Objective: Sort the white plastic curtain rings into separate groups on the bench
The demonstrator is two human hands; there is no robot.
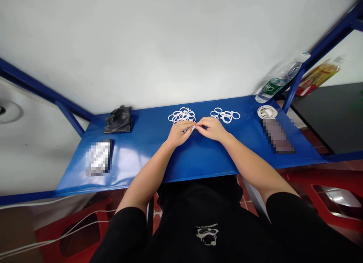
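My left hand [179, 132] and my right hand [212, 127] meet at the middle of the blue table [141, 157], fingers pinched together on a small white ring [193, 128] held between them. Just beyond my left hand lies a pile of several white plastic rings [182, 115]. A second, looser group of white rings [225, 115] lies beyond my right hand. Both forearms rest over the table's near edge.
A crumpled black bag [119, 119] lies at the back left, a blurred flat item [98, 157] at the near left. At the right are a white tape roll [267, 112], a blurred dark item [278, 135] and a lying water bottle [279, 79]. Red stools stand below.
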